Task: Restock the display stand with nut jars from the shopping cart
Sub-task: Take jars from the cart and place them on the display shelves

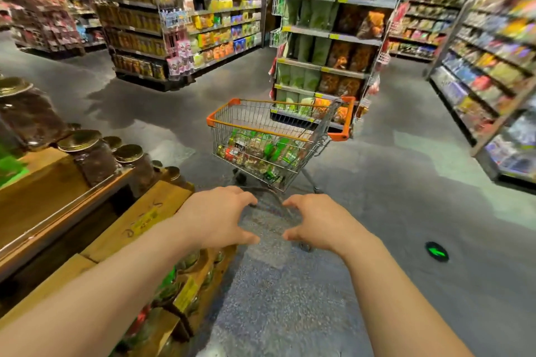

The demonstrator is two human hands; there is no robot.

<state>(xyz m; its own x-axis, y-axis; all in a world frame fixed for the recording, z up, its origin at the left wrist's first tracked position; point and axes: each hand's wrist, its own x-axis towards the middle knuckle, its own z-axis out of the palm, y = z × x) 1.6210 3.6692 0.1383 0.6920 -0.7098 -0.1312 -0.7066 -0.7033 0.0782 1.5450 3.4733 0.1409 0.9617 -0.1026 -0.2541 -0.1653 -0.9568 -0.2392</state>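
Note:
A wire shopping cart [324,136] with orange trim stands on the aisle floor ahead of me. It holds several nut jars [261,151] with green and red labels. At my left is the wooden display stand [52,182], where jars with gold lids [90,153] sit on its upper tiers and more jars [185,272] fill its lower tier. My left hand [220,217] and my right hand [316,223] reach forward side by side, short of the cart. Their fingers are spread and slightly curved, facing each other, with nothing visible between them.
Stocked snack shelves [322,46] stand right behind the cart. More shelving runs along the right [493,90] and at the far left [162,23]. A green arrow marker [436,251] is on the grey floor at my right.

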